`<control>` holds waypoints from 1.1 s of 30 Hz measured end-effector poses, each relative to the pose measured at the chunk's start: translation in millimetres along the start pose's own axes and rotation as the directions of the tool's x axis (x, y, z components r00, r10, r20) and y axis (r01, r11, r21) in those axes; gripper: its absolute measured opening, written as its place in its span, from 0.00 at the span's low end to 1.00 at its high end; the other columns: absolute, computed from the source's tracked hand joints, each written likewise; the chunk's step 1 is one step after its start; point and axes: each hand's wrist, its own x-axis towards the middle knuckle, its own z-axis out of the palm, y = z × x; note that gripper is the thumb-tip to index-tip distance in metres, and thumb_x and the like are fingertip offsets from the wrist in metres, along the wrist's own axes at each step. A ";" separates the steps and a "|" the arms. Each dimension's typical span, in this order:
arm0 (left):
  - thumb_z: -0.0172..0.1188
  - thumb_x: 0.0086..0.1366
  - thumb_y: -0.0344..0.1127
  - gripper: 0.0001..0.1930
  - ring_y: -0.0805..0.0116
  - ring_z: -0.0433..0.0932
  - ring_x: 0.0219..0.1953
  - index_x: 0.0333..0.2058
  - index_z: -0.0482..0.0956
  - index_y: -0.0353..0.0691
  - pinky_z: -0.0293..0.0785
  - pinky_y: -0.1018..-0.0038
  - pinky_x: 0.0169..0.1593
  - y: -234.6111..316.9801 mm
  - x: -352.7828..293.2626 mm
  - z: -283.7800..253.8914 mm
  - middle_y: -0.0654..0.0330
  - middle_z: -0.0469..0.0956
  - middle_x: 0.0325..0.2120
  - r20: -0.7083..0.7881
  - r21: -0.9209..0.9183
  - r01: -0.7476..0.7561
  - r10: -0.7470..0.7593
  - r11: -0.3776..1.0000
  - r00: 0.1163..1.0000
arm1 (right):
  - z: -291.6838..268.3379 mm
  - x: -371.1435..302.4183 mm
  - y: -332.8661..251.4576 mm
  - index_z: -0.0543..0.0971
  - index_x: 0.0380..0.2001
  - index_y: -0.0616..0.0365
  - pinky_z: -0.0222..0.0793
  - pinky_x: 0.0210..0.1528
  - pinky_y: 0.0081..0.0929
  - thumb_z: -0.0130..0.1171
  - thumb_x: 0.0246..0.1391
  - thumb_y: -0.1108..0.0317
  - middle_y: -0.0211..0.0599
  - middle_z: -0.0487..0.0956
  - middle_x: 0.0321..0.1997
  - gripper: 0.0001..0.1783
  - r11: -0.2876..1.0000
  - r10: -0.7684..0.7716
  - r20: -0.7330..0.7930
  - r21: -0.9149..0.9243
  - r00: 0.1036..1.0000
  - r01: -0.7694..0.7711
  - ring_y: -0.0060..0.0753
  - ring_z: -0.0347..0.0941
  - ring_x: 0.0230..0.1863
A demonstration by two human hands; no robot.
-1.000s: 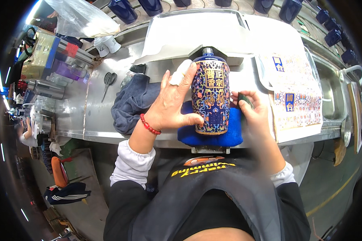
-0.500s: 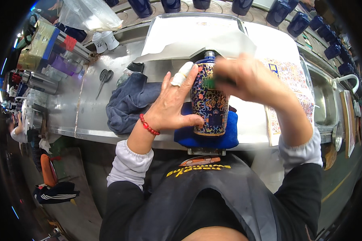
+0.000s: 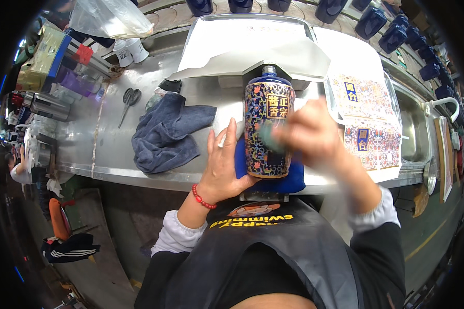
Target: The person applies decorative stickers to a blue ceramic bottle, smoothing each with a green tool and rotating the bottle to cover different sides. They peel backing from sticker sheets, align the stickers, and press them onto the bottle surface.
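A dark blue bottle point(image 3: 268, 131) covered in a colourful floral pattern with gold characters lies on a blue cushion point(image 3: 295, 177), neck pointing away from me. Against its left side rests my left hand point(image 3: 222, 167), fingers stretched and apart, the thumb by the bottle's lower end. White wrapping point(image 3: 221, 142) shows on one finger. My right hand point(image 3: 314, 131), smeared by motion, is closed on a green tool point(image 3: 266, 136) over the bottle's front. The tool's exact kind is too blurred to make out.
Left of the bottle lie a grey-blue cloth point(image 3: 165, 134) and scissors point(image 3: 129, 103). Printed floral sheets point(image 3: 363, 129) are at right, beside a sink point(image 3: 415, 129). A tray with white paper point(image 3: 232, 46) sits beyond the bottle. Several blue bottles point(image 3: 371, 21) stand along the far side.
My right hand has moved toward me, down the bottle, uncovering the gold characters. My left hand has slid lower along the bottle's side and off its upper front.
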 end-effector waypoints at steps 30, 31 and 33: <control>0.76 0.48 0.59 0.63 0.39 0.59 0.68 0.73 0.51 0.28 0.37 0.28 0.68 51.4 23.7 -16.0 0.40 0.65 0.64 -0.134 0.246 -0.093 0.129 0.965 0.983 | 16.8 -37.6 0.3 0.84 0.40 0.59 0.72 0.34 0.29 0.69 0.55 0.66 0.35 0.81 0.30 0.11 0.634 0.634 0.065 0.526 0.771 -0.566 0.31 0.77 0.31; 0.76 0.48 0.60 0.64 0.38 0.60 0.68 0.72 0.50 0.27 0.37 0.27 0.68 49.9 23.0 -14.3 0.40 0.65 0.64 -0.131 0.233 -0.083 0.116 0.969 0.985 | 20.2 -36.9 5.6 0.83 0.40 0.60 0.74 0.35 0.29 0.67 0.58 0.63 0.38 0.83 0.31 0.12 0.437 0.751 0.124 0.642 0.648 -0.630 0.28 0.79 0.32; 0.75 0.49 0.62 0.65 0.36 0.60 0.68 0.72 0.50 0.24 0.36 0.27 0.68 44.2 20.4 -11.5 0.38 0.65 0.64 -0.120 0.214 -0.076 0.104 0.974 0.987 | 29.7 -38.4 13.6 0.82 0.40 0.62 0.74 0.34 0.20 0.63 0.64 0.64 0.34 0.84 0.33 0.11 0.144 0.903 0.106 0.838 0.416 -0.526 0.18 0.78 0.32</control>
